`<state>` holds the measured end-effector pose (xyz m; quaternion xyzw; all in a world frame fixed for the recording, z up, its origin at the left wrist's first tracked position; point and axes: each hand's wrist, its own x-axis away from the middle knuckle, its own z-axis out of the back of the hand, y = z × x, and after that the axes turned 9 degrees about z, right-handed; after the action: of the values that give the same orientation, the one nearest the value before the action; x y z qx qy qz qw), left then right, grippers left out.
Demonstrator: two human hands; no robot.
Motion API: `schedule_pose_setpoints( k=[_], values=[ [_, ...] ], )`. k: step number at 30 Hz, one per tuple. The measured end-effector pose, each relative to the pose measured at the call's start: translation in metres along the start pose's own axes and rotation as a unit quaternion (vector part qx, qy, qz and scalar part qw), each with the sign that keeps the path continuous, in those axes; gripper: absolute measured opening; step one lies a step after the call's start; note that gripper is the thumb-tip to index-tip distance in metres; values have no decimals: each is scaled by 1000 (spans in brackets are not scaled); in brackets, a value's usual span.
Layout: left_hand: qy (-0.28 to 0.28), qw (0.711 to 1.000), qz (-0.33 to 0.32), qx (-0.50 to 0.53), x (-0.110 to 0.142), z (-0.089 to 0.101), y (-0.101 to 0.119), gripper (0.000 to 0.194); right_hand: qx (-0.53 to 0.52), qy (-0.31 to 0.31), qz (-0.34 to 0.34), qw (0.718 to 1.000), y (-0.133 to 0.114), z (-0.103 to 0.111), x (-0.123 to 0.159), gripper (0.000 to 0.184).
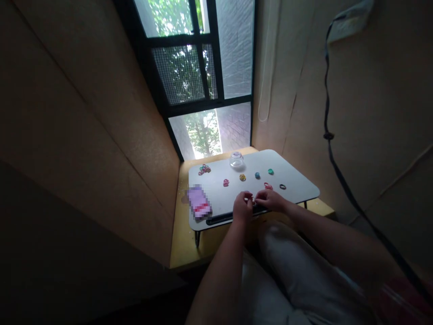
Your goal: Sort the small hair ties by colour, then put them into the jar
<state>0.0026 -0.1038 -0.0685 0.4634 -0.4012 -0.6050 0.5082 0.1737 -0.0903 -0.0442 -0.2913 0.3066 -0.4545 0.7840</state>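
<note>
Working close together, both hands at the table's (216, 185) near edge, just right of its middle. Left hand (243, 206) has fingers curled in; right hand (270, 199) reaches in from the other side, fingers bent. Small pale ring (253, 201) lies between the two sets of fingertips; cannot tell which hand grips it, or whether both do. Black strip (219, 219) runs along the near edge, partly under the hands.

Beyond the hands, small bands lie sorted by colour, bunches well apart. From left to right, slanting toward the far edge: pink bunch (226, 183), yellow bunch (242, 177), blue bunch (257, 175), green bunch (270, 171). Red bunch (268, 186) just past the right hand; dark ring (283, 186) near it, toward the right edge.

Mixed pile (204, 169) by the far left corner. Clear jar (236, 160) near the far edge. Purple object (199, 201), blurred, at the left edge near the near left corner.
</note>
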Motion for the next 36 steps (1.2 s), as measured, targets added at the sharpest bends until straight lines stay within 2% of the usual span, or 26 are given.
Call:
schedule_pose_setpoints(
  k=[7,12,16,20,24,27,31,36],
  values=[
    [-12,1000,-4,-20,5,2,2,14,-169,-53,-73,982,-6,7,2,40],
    [-17,1000,6,-25,5,4,3,12,-197,-52,-86,975,-6,4,-3,42],
    [-24,999,29,-3,8,5,7,12,-196,-35,-60,978,-1,0,-8,38],
    [-45,998,40,18,13,9,17,22,-163,-5,-18,987,4,-3,-8,29],
    [-35,998,48,-11,16,12,27,23,-127,-1,38,991,7,-4,-6,24],
    [-33,997,57,-40,16,11,30,18,-107,-1,51,993,10,-5,-3,22],
    [-12,994,66,-86,16,8,29,13,-78,10,74,994,10,-4,1,17],
    [1,991,94,-92,15,7,26,18,-82,-5,90,992,5,1,3,13]
  ],
)
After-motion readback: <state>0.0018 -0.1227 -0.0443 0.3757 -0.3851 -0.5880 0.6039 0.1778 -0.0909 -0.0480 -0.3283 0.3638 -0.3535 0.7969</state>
